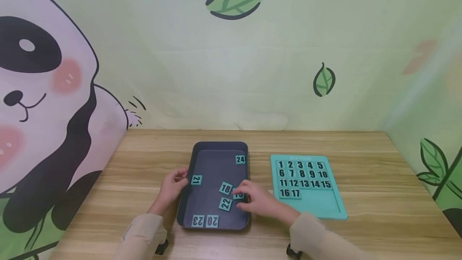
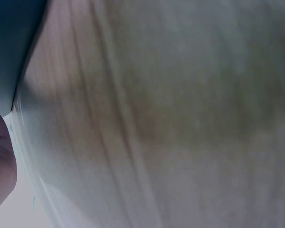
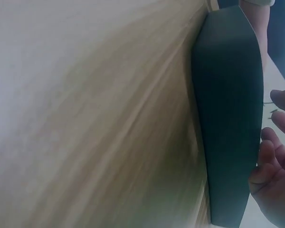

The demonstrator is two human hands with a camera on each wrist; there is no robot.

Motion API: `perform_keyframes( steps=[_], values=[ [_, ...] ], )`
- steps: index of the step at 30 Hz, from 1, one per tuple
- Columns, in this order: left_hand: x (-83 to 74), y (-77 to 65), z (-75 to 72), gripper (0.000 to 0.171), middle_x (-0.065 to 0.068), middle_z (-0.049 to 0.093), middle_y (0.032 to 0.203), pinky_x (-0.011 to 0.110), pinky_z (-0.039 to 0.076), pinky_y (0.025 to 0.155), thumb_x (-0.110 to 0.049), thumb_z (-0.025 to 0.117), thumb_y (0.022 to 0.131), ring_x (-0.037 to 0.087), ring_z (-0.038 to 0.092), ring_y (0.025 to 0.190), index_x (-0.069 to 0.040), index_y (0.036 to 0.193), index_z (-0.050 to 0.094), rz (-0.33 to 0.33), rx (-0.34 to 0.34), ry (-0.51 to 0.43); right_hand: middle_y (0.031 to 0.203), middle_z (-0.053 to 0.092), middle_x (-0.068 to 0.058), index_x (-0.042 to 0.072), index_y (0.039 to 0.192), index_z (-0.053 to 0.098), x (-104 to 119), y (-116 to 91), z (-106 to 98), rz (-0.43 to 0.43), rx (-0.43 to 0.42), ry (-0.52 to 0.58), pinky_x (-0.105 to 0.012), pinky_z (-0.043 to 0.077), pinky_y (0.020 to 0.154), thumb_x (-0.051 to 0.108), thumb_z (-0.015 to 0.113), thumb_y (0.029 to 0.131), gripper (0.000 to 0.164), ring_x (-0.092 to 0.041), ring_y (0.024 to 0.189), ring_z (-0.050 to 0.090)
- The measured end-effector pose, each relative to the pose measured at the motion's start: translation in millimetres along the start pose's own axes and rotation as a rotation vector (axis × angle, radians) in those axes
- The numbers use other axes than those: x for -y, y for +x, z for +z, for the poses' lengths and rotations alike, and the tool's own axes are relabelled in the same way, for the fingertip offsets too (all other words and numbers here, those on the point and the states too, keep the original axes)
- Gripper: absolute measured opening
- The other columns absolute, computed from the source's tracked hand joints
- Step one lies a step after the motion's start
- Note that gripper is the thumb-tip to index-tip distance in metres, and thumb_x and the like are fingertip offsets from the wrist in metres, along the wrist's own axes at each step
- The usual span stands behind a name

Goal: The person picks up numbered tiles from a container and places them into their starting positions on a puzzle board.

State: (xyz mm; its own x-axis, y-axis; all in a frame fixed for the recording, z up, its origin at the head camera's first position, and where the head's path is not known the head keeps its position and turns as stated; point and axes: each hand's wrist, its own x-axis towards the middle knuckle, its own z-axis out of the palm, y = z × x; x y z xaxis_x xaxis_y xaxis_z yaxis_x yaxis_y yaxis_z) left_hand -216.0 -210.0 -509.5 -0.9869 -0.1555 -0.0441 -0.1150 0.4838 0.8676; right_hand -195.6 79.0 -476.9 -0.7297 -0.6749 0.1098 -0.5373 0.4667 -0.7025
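A dark rectangular tray (image 1: pixel 213 159) lies on the wooden table. At its left wall my left hand (image 1: pixel 172 185) holds the rim, thumb at the edge and fingers outside. My right hand (image 1: pixel 258 200) is over the tray's right side, fingertips right at a number tile (image 1: pixel 238 194) that they partly cover; it looks like 19. The thumb stands apart from those fingers. Close by are tile 18 (image 1: pixel 225 188) and tile 22 (image 1: pixel 225 204). The right wrist view shows that hand's fingers (image 3: pixel 270 152) loosely bent above the tray wall (image 3: pixel 230 118).
Tile 24 (image 1: pixel 240 159) lies at the tray's far right, tile 21 (image 1: pixel 196 179) at the left, tiles 23 (image 1: pixel 197 221) and 20 (image 1: pixel 212 221) along the near wall. On the right is a turquoise number board (image 1: pixel 321 204) with tiles 1 to 17 in rows.
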Motion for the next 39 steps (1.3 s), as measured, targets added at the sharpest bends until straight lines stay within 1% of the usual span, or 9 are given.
perform_keyframes(
  steps=[5, 10, 14, 21, 23, 26, 30, 34, 39],
  values=[
    [-0.5, 0.1, 0.3, 0.037, 0.016, 0.055, 0.103, 0.030, 0.049, 0.075, -0.004, 0.053, 0.080, 0.025, 0.054, 0.094, 0.002, 0.117, 0.053, -0.009, 0.002, -0.005, 0.098, 0.054, -0.004, 0.009, 0.105, 0.062, 6.6, 6.3, 4.2, 0.004, -0.019, -0.071, -0.017, 0.042, 0.062, 0.016, 0.063, 0.077, 0.029, -0.016, 0.075, 0.052],
    [-0.9, 0.2, 0.7, 0.037, 0.016, 0.056, 0.103, 0.030, 0.049, 0.075, -0.004, 0.053, 0.080, 0.025, 0.054, 0.093, 0.001, 0.117, 0.053, -0.016, -0.001, -0.011, 0.097, 0.053, 0.001, 0.013, 0.106, 0.063, 13.5, 17.4, 7.0, 0.015, -0.055, -0.229, -0.023, 0.046, 0.073, 0.020, 0.062, 0.078, 0.029, -0.014, 0.086, 0.052],
    [-1.7, -0.2, 0.8, 0.037, 0.016, 0.056, 0.102, 0.030, 0.049, 0.074, -0.004, 0.054, 0.080, 0.025, 0.054, 0.093, 0.001, 0.116, 0.053, -0.016, -0.007, -0.006, 0.097, 0.054, 0.002, 0.015, 0.105, 0.063, 15.3, 28.4, 9.9, 0.010, -0.072, -0.377, -0.024, 0.045, 0.074, 0.025, 0.063, 0.077, 0.030, -0.011, 0.087, 0.048],
    [-3.5, -1.0, 0.8, 0.037, 0.017, 0.057, 0.102, 0.031, 0.049, 0.075, -0.004, 0.054, 0.079, 0.025, 0.055, 0.093, 0.001, 0.116, 0.054, -0.018, -0.014, 0.006, 0.100, 0.059, -0.001, 0.017, 0.107, 0.063, 7.9, 43.2, 16.3, 0.032, -0.025, -0.623, -0.028, 0.040, 0.073, 0.037, 0.061, 0.076, 0.037, -0.014, 0.087, 0.047],
    [-3.1, -0.9, 0.6, 0.037, 0.017, 0.057, 0.101, 0.031, 0.049, 0.075, -0.003, 0.054, 0.079, 0.025, 0.055, 0.092, 0.002, 0.116, 0.054, -0.010, -0.019, 0.008, 0.100, 0.060, -0.002, 0.016, 0.106, 0.063, 5.5, 45.5, 18.9, 0.038, -0.022, -0.669, -0.028, 0.038, 0.071, 0.041, 0.061, 0.076, 0.039, -0.015, 0.086, 0.046],
    [-2.3, -0.3, 0.4, 0.037, 0.017, 0.058, 0.101, 0.032, 0.049, 0.076, -0.003, 0.054, 0.079, 0.025, 0.055, 0.092, 0.002, 0.115, 0.054, -0.007, -0.024, 0.010, 0.099, 0.061, -0.002, 0.016, 0.105, 0.064, 3.5, 48.1, 21.4, 0.049, -0.021, -0.711, -0.027, 0.035, 0.068, 0.044, 0.061, 0.075, 0.041, -0.015, 0.083, 0.046],
    [-1.1, 0.4, 0.2, 0.037, 0.016, 0.058, 0.101, 0.033, 0.049, 0.077, -0.004, 0.054, 0.079, 0.025, 0.055, 0.093, 0.001, 0.116, 0.054, -0.008, -0.022, 0.015, 0.098, 0.063, -0.002, 0.015, 0.102, 0.065, 2.1, 51.3, 23.9, 0.075, -0.023, -0.731, -0.027, 0.034, 0.065, 0.045, 0.060, 0.075, 0.041, -0.015, 0.080, 0.046],
    [-0.6, 0.2, 0.2, 0.038, 0.017, 0.058, 0.101, 0.032, 0.049, 0.076, -0.003, 0.054, 0.078, 0.025, 0.055, 0.092, 0.001, 0.116, 0.054, -0.004, -0.022, 0.012, 0.096, 0.063, -0.003, 0.014, 0.099, 0.066, 1.2, 53.8, 25.8, 0.100, -0.018, -0.738, -0.028, 0.033, 0.065, 0.043, 0.061, 0.075, 0.038, -0.016, 0.078, 0.046],
    [-0.3, -0.2, 0.9, 0.038, 0.017, 0.058, 0.101, 0.032, 0.049, 0.076, -0.003, 0.054, 0.078, 0.025, 0.055, 0.092, 0.001, 0.115, 0.055, -0.007, -0.028, -0.002, 0.091, 0.062, -0.002, 0.013, 0.096, 0.067, 1.2, 55.2, 26.5, 0.110, -0.012, -0.736, -0.027, 0.033, 0.064, 0.038, 0.062, 0.075, 0.033, -0.016, 0.076, 0.045]
  ],
)
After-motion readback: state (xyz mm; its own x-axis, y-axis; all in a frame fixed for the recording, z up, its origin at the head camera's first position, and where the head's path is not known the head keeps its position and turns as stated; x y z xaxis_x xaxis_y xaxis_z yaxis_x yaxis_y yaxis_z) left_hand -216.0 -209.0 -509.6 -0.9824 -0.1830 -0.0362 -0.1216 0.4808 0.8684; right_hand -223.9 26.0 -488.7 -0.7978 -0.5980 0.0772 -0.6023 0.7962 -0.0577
